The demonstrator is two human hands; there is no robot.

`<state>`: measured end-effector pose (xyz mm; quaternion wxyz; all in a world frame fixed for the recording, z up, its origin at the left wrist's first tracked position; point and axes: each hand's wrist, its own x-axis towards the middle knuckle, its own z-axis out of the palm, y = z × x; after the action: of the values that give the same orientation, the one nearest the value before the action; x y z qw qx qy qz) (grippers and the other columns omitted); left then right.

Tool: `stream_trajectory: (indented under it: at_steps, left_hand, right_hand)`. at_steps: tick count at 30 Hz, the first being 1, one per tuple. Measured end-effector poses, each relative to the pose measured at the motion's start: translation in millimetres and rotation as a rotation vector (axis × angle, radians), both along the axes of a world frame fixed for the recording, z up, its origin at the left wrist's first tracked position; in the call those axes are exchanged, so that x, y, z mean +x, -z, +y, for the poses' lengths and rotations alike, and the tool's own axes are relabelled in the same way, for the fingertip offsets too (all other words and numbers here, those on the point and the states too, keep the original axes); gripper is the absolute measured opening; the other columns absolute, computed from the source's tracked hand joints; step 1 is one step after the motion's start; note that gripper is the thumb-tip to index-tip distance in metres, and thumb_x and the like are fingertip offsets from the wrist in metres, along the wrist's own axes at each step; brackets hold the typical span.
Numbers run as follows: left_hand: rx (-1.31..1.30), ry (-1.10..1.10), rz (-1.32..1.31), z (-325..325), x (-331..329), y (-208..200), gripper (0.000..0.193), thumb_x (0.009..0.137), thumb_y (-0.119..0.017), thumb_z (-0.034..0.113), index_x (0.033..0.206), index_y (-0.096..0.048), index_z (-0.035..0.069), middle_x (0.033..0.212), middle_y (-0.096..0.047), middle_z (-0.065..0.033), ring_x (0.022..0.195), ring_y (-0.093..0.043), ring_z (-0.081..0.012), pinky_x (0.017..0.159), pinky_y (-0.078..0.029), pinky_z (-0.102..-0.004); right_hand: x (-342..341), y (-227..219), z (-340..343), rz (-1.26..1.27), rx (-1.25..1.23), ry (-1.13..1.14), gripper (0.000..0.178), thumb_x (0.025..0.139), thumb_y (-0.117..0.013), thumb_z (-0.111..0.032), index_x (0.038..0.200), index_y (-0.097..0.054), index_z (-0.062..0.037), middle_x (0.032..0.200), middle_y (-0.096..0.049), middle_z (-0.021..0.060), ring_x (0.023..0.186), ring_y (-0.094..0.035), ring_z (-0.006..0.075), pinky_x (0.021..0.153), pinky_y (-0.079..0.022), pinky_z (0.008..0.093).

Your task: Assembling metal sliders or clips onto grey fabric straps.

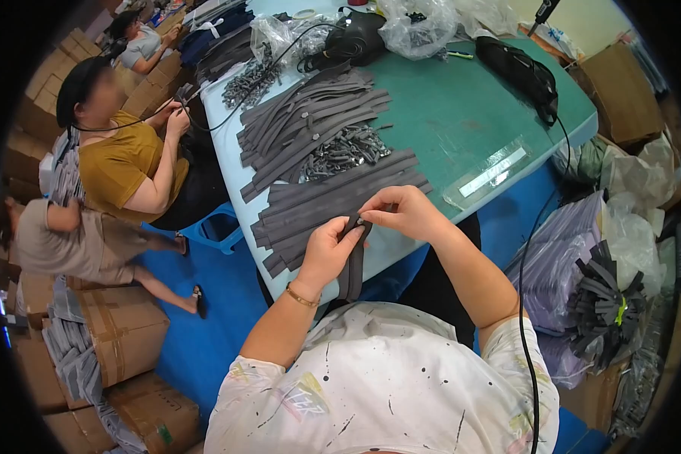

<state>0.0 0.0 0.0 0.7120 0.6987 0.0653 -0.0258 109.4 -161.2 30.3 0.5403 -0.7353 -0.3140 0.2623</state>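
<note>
At the near edge of the table, my left hand (327, 253) grips a dark grey zipper strip (352, 271), whose length hangs down over the edge toward my lap. The fingers of my right hand (407, 214) pinch at the strip's upper end, close to my left thumb. A tiny pale piece shows between those fingertips, probably a zipper slider, too small to be sure of. Just beyond my hands lie stacked grey zipper strips (310, 208). Behind them sits a heap of small metal sliders with dark pulls (344, 155), then another fanned pile of strips (303, 113).
The table has a green top (469, 98). A clear plastic sleeve (492, 172) and a black bag (518, 72) lie on its right. A co-worker in a mustard shirt (125, 166) sits at left. Cardboard boxes (121, 333) stand left; wrapped bundles (560, 257) stand right.
</note>
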Motion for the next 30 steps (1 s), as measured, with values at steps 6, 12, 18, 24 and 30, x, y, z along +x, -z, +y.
stream_trajectory:
  at_steps: [6, 12, 18, 24, 30]
  left_hand:
    - [-0.003, -0.105, -0.096, -5, -2, -6, 0.016, 0.087, -0.058, 0.008, 0.1, -0.058, -0.001, 0.078, -0.061, -0.0012, 0.071, -0.055, -0.0041, 0.062, -0.043, -0.0174]
    - [-0.031, -0.057, -0.121, -3, -4, -17, 0.017, 0.085, -0.062, 0.011, 0.096, -0.058, -0.001, 0.071, -0.057, 0.0, 0.064, -0.048, -0.0026, 0.056, -0.04, -0.018]
    - [0.197, 0.028, -0.064, 6, -8, -19, 0.013, 0.088, -0.057, 0.01, 0.095, -0.057, -0.001, 0.08, -0.062, -0.0031, 0.067, -0.055, -0.0044, 0.059, -0.044, -0.0174]
    - [-0.007, 0.018, -0.056, 10, -8, -37, 0.015, 0.086, -0.06, 0.012, 0.083, -0.055, -0.002, 0.068, -0.057, -0.0005, 0.063, -0.054, -0.0048, 0.055, -0.043, -0.0198]
    - [0.38, 0.074, -0.022, 88, 54, -79, 0.019, 0.082, -0.062, 0.017, 0.076, -0.058, 0.0, 0.066, -0.055, 0.0006, 0.061, -0.051, -0.0057, 0.055, -0.042, -0.0229]
  right_hand:
    - [-10, -2, 0, -0.119, 0.058, 0.034, 0.008, 0.078, -0.067, -0.013, 0.081, -0.067, -0.0068, 0.073, -0.062, -0.0014, 0.063, -0.052, 0.0067, 0.056, -0.04, 0.0225]
    - [-15, -2, -2, -0.256, 0.126, 0.033, 0.008, 0.078, -0.067, -0.012, 0.08, -0.066, -0.0051, 0.073, -0.061, -0.0015, 0.065, -0.053, 0.0067, 0.057, -0.041, 0.023]
    - [-10, -2, -4, 0.275, 0.253, 0.085, 0.012, 0.085, -0.063, -0.012, 0.085, -0.064, -0.0002, 0.078, -0.06, -0.0022, 0.073, -0.052, 0.0037, 0.064, -0.043, 0.0207]
    - [13, 1, 4, 0.245, 0.315, 0.195, 0.012, 0.081, -0.066, -0.015, 0.081, -0.064, -0.0029, 0.076, -0.059, -0.0023, 0.073, -0.051, 0.0041, 0.065, -0.041, 0.0209]
    - [76, -17, 46, 0.205, 0.366, 0.426, 0.025, 0.078, -0.068, -0.03, 0.082, -0.065, -0.0049, 0.067, -0.05, -0.0057, 0.061, -0.042, 0.0042, 0.054, -0.031, 0.0199]
